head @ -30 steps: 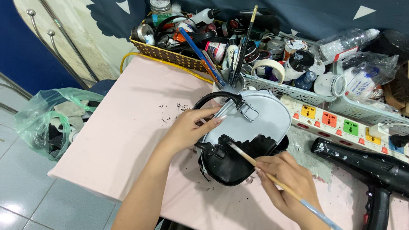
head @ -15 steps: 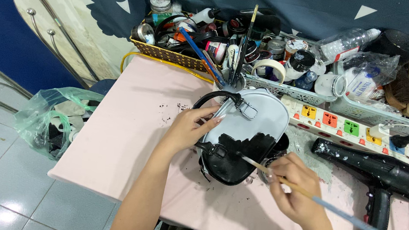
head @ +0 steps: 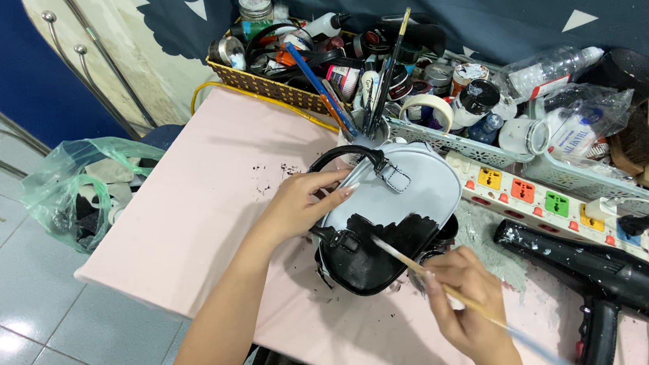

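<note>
Two hands are working on a small rounded pale leather handbag [head: 388, 219] lying near the middle of the pink tabletop [head: 212, 220], toward its far edge. The left hand [head: 299, 204] is pressing flat against the bag's side by the black handle, fingers spread and steadying it. The right hand [head: 467, 301] is pinching a thin wooden-handled paintbrush [head: 411, 264], its tip touching glossy black paint covering the bag's near half. Painting seems partway along; the smooth pale upper half, with its strap and buckle, is awaiting careful strokes. A matte black hair dryer [head: 599, 265] is lying near the right edge.
</note>
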